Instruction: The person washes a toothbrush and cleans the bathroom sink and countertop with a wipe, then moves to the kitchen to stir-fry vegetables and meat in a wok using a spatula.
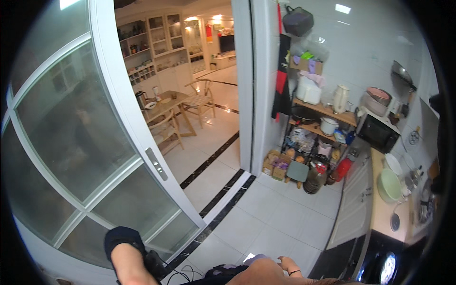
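At the bottom, right of centre, my right hand [288,264] is low over the white tiled floor, with a dark band at its wrist. Its fingers are small in view and partly hidden, and I see no object in it. My left hand is out of view. At the lower left a bare limb [129,262] with a dark covering [123,238] at its end lies before the frosted glass sliding door [74,124]; which part of the body it is, I cannot tell. Dark cables [183,272] lie on the floor between them.
Beyond the doorway stand a wooden table [167,103] and chairs [201,101]. A shelf rack [324,112] holds kitchen pots. Near it are a stool [297,171], a large jug [315,180] and a microwave [378,131]. A green basin [389,186] sits on the right counter [379,213].
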The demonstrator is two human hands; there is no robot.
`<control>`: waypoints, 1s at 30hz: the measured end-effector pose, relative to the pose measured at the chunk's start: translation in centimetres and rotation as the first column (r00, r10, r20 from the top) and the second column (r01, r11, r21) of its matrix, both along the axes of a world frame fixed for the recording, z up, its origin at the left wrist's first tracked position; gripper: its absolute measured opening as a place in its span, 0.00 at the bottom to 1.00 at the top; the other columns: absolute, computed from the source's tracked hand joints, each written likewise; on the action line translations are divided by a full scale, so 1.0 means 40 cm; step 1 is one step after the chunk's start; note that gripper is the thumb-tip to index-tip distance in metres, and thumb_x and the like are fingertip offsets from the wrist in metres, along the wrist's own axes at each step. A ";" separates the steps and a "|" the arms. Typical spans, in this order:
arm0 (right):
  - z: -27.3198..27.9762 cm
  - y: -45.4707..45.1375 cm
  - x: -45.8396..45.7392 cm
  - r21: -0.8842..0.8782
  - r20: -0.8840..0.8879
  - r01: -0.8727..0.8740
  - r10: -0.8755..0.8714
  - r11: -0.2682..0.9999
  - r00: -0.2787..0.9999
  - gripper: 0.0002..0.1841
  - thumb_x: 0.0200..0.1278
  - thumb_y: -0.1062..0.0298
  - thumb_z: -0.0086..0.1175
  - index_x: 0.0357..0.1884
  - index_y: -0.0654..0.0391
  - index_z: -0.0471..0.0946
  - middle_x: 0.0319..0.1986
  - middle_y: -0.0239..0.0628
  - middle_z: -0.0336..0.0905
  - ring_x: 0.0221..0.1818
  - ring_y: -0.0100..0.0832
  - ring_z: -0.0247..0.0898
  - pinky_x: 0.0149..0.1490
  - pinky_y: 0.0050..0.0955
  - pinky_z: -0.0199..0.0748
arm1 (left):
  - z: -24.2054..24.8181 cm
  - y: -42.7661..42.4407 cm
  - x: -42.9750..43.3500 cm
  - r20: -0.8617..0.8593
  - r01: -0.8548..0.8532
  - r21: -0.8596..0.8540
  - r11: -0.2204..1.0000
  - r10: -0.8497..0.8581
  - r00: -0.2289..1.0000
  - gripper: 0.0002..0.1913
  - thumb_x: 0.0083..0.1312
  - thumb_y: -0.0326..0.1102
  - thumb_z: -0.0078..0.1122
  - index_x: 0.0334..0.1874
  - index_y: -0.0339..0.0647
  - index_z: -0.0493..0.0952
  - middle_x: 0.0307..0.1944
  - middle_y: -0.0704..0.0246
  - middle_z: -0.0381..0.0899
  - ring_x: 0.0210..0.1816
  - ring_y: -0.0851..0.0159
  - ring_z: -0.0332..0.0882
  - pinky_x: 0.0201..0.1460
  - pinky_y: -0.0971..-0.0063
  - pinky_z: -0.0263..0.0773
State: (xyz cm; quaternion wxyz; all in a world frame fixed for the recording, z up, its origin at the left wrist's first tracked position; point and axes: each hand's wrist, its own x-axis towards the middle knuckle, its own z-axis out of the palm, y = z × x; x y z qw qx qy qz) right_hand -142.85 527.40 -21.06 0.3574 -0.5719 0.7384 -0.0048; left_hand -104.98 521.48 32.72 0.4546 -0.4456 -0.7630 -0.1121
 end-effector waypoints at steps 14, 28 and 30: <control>-0.033 -0.477 -0.267 -0.129 0.002 -0.032 0.032 0.991 0.999 0.21 0.47 0.67 0.68 0.46 0.60 0.81 0.34 0.48 0.83 0.38 0.46 0.81 0.46 0.37 0.78 | -0.467 -0.708 -0.100 -0.110 -0.836 0.389 -0.387 0.881 -0.459 0.18 0.60 0.34 0.45 0.50 0.36 0.74 0.46 0.60 0.80 0.49 0.54 0.72 0.63 0.46 0.60; -0.039 -0.856 -0.372 -0.058 0.007 0.105 -0.105 0.993 0.995 0.22 0.65 0.47 0.52 0.45 0.58 0.81 0.38 0.55 0.81 0.45 0.53 0.77 0.52 0.45 0.73 | -0.568 -1.201 -0.406 0.113 -0.947 0.314 -0.067 0.993 -0.033 0.13 0.50 0.25 0.55 0.39 0.36 0.81 0.38 0.65 0.81 0.41 0.61 0.79 0.59 0.56 0.70; -0.086 -0.858 -0.366 -0.021 0.027 0.056 -0.056 0.998 0.998 0.22 0.66 0.48 0.51 0.46 0.58 0.80 0.40 0.57 0.80 0.48 0.55 0.75 0.53 0.46 0.72 | -0.577 -1.250 -0.414 0.148 -0.942 0.332 -0.044 0.989 0.006 0.13 0.51 0.25 0.55 0.40 0.36 0.80 0.39 0.64 0.81 0.42 0.61 0.78 0.59 0.56 0.70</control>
